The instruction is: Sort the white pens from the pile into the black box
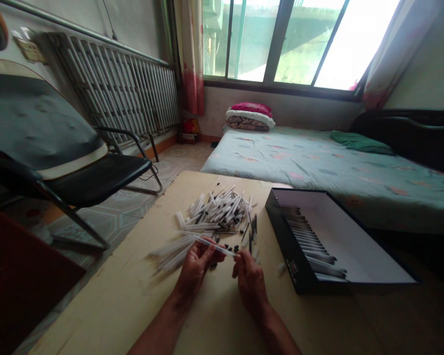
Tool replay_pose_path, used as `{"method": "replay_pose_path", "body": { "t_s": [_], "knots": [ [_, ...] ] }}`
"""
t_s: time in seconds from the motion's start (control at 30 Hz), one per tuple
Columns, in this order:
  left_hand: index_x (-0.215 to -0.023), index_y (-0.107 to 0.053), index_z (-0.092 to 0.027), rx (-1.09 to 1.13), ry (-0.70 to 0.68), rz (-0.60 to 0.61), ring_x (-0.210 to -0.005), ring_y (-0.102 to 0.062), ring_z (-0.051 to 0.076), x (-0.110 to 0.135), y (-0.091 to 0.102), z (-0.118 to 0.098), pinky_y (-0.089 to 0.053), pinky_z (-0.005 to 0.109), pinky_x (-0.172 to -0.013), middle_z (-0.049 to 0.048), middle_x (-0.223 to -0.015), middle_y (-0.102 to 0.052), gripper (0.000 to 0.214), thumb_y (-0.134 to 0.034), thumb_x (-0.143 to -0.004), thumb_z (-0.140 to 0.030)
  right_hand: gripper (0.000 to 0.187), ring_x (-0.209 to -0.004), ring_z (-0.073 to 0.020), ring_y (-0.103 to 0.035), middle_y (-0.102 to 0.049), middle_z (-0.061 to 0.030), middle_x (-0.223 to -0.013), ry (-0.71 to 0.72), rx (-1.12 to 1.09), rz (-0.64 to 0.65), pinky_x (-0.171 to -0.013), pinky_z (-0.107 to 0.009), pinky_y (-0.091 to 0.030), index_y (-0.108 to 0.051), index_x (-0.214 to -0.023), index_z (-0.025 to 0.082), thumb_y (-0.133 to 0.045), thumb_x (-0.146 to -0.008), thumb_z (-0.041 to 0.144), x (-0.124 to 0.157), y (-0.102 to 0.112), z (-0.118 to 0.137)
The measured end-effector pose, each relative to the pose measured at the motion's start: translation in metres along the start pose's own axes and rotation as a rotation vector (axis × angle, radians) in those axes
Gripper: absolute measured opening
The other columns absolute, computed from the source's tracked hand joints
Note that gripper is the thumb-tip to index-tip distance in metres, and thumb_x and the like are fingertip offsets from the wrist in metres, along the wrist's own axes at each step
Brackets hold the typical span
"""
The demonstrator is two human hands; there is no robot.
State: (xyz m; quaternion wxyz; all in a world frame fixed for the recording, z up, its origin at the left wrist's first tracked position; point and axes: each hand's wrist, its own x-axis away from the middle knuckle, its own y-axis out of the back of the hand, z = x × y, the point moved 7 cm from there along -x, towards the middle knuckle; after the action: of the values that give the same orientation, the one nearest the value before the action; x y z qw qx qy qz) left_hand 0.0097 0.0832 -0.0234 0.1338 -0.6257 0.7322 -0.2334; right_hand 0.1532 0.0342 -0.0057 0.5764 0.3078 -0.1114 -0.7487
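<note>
My left hand [197, 265] is closed around a clear pen barrel [215, 246] that slants toward my right hand [248, 277]. The right hand's fingers pinch the barrel's near end, where a small black piece shows. Both hands hover over a pale wooden table [133, 301]. Just beyond them lies a heap of clear pen barrels and parts [222, 209], with loose black caps [230, 245] scattered near my fingers. A row of barrels [172, 251] lies left of my left hand.
A shallow black box [299, 268] with a white inside stands on the table's right, holding a row of finished pens along its left wall. A black folding chair [96, 180] is at the left, a bed [318, 162] behind the table, a radiator on the wall.
</note>
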Motion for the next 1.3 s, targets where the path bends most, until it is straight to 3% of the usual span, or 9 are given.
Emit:
{"method": "replay_pose_path", "body": {
  "t_s": [0.1,0.27,0.47,0.63,0.8,0.97,1.17,1.3],
  "knots": [
    [-0.087,-0.051,-0.016,-0.005,0.001,0.011,-0.069,-0.068,0.017,0.0000,-0.0007,0.0005,-0.053,0.031,-0.068,0.0054,-0.079,-0.073,0.024,-0.069,-0.075,-0.026,0.037,-0.046,-0.0103,-0.052,-0.053,0.0029,-0.052,-0.008,0.010,0.000,-0.049,-0.019,-0.032,-0.049,-0.070,0.020,-0.028,-0.096,0.036,0.0001,0.0007,-0.0014],
    [-0.088,-0.051,-0.017,0.004,-0.001,-0.020,-0.069,-0.068,0.017,0.0007,0.0006,-0.0002,-0.053,0.032,-0.070,0.0047,-0.079,-0.073,0.025,-0.069,-0.074,-0.027,0.024,-0.046,-0.0111,-0.051,-0.052,0.0052,-0.054,0.025,-0.001,0.026,-0.050,-0.019,-0.033,-0.051,-0.093,0.018,-0.035,-0.094,0.035,-0.0005,-0.0001,0.0005],
    [-0.086,-0.052,-0.016,-0.016,0.002,0.007,-0.069,-0.068,0.018,0.0017,-0.0038,-0.0029,-0.053,0.032,-0.068,0.0060,-0.078,-0.072,0.025,-0.070,-0.073,-0.028,0.035,-0.046,-0.0108,-0.050,-0.051,0.0039,-0.051,-0.002,0.031,0.031,-0.049,-0.020,-0.031,-0.047,-0.071,0.020,-0.028,-0.096,0.035,0.0011,0.0001,-0.0007],
    [-0.086,-0.053,-0.016,-0.006,0.003,-0.031,-0.068,-0.068,0.017,0.0009,-0.0009,-0.0032,-0.053,0.032,-0.069,0.0055,-0.078,-0.072,0.026,-0.071,-0.072,-0.028,0.024,-0.049,-0.0117,-0.051,-0.052,0.0043,-0.056,0.015,0.043,0.037,-0.051,-0.019,-0.034,-0.051,-0.092,0.018,-0.034,-0.094,0.035,0.0006,0.0005,0.0008],
    [-0.085,-0.053,-0.016,-0.009,0.013,-0.010,-0.068,-0.068,0.018,0.0013,-0.0029,-0.0025,-0.053,0.032,-0.067,0.0064,-0.077,-0.072,0.026,-0.072,-0.071,-0.028,0.036,-0.045,-0.0106,-0.049,-0.050,0.0033,-0.051,0.022,0.105,-0.003,-0.050,-0.020,-0.032,-0.049,-0.069,0.020,-0.029,-0.096,0.034,0.0003,0.0020,-0.0005],
    [-0.086,-0.054,-0.016,-0.005,0.013,-0.032,-0.068,-0.068,0.018,0.0003,0.0002,-0.0016,-0.052,0.033,-0.070,0.0050,-0.078,-0.072,0.027,-0.073,-0.070,-0.029,0.026,-0.048,-0.0114,-0.051,-0.051,0.0040,-0.056,0.034,0.074,0.030,-0.049,-0.019,-0.033,-0.052,-0.090,0.019,-0.033,-0.095,0.035,0.0003,0.0006,0.0008],
    [-0.086,-0.053,-0.016,-0.010,0.013,-0.012,-0.068,-0.068,0.017,0.0001,-0.0013,-0.0002,-0.052,0.031,-0.068,0.0060,-0.079,-0.072,0.026,-0.072,-0.072,-0.028,0.037,-0.045,-0.0112,-0.049,-0.049,0.0033,-0.052,0.012,0.102,0.012,-0.049,-0.020,-0.032,-0.048,-0.070,0.020,-0.027,-0.096,0.036,0.0011,0.0002,-0.0034],
    [-0.087,-0.053,-0.016,-0.014,0.001,-0.033,-0.069,-0.068,0.017,-0.0002,0.0015,0.0003,-0.053,0.033,-0.070,0.0055,-0.079,-0.072,0.025,-0.071,-0.073,-0.027,0.028,-0.049,-0.0122,-0.052,-0.054,0.0021,-0.058,0.024,0.081,0.011,-0.050,-0.020,-0.034,-0.052,-0.089,0.018,-0.031,-0.095,0.037,0.0004,0.0008,-0.0010]
  ]
}}
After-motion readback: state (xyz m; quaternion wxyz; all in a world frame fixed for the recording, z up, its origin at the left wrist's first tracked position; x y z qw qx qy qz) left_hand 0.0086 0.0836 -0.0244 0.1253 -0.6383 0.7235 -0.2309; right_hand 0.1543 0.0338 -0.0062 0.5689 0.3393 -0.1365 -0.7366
